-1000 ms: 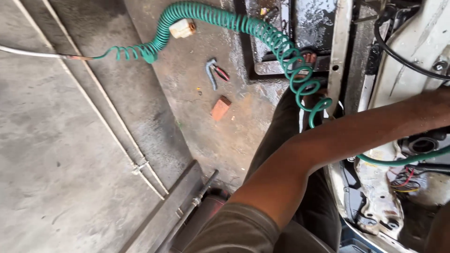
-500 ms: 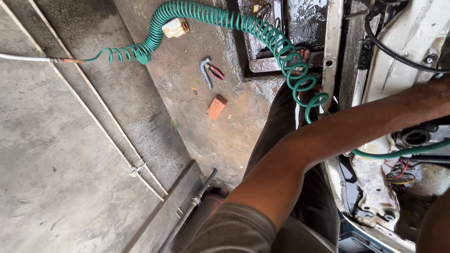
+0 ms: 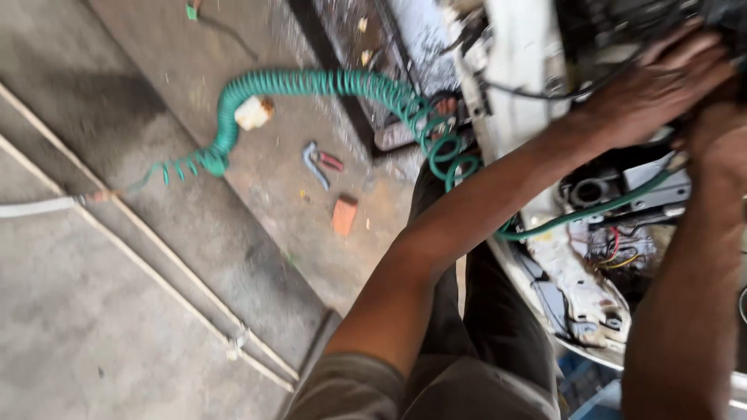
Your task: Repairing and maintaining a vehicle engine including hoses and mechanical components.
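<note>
My left hand [image 3: 654, 85] reaches up and right, its fingers laid over a dark part [image 3: 720, 15] inside the white vehicle body [image 3: 517, 70]. Just below and right of it, my right hand [image 3: 720, 128] is at the same dark part. The picture is blurred, so I cannot make out either grip. A green coiled air hose [image 3: 327, 82] runs from the floor under my left forearm and on as a straight green tube [image 3: 599, 210] into the open body, among wires [image 3: 615, 253].
On the concrete floor lie pliers with red and blue handles [image 3: 319, 162], a small orange block [image 3: 344, 215] and a white fitting [image 3: 253, 113] on the hose. Thin pipes [image 3: 156, 272] cross the floor diagonally. A dark metal frame [image 3: 342, 85] lies beside the vehicle.
My left arm has lifted and reached farther up and right, and both hands have come into view at the dark part. The view has shifted, so the floor objects sit lower.
</note>
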